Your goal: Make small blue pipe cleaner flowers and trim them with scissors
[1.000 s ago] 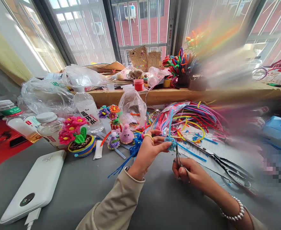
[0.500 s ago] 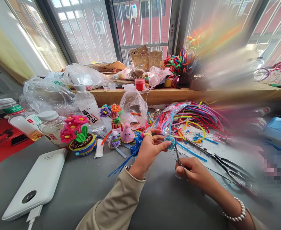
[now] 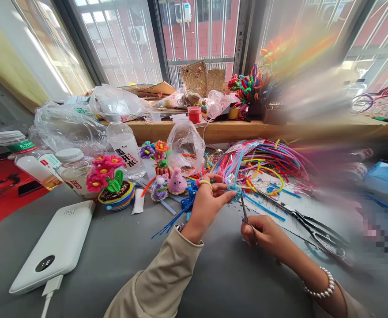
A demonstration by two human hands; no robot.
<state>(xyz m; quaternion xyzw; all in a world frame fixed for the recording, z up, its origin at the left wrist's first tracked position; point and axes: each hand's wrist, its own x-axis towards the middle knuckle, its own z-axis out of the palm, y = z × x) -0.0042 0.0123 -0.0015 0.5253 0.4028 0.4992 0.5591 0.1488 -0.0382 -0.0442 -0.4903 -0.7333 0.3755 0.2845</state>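
Pinched in the fingers of my left hand point(image 3: 210, 201) is a light-blue pipe cleaner flower point(image 3: 234, 193), its stem pointing up. My right hand point(image 3: 261, 234) is closed on a small pair of scissors point(image 3: 244, 210). The scissor blades reach up to the lower right edge of the flower; whether they touch it I cannot tell. Left of my left wrist lies a dark-blue pipe cleaner flower point(image 3: 190, 198) with trailing stems. A loose blue pipe cleaner point(image 3: 265, 207) rests just right of the scissors.
Larger scissors point(image 3: 313, 229) lie at right beside a bundle of coloured pipe cleaners point(image 3: 280, 159). Crocheted figures point(image 3: 177, 182), a potted pink flower point(image 3: 114, 194), a water bottle point(image 3: 124, 145) and a white power bank point(image 3: 53, 247) stand or lie at left. The right side is blurred.
The view has shifted slightly. My right hand and the scissors have tilted a little more upright, staying close to the flower. My left hand keeps its pinch on the flower.
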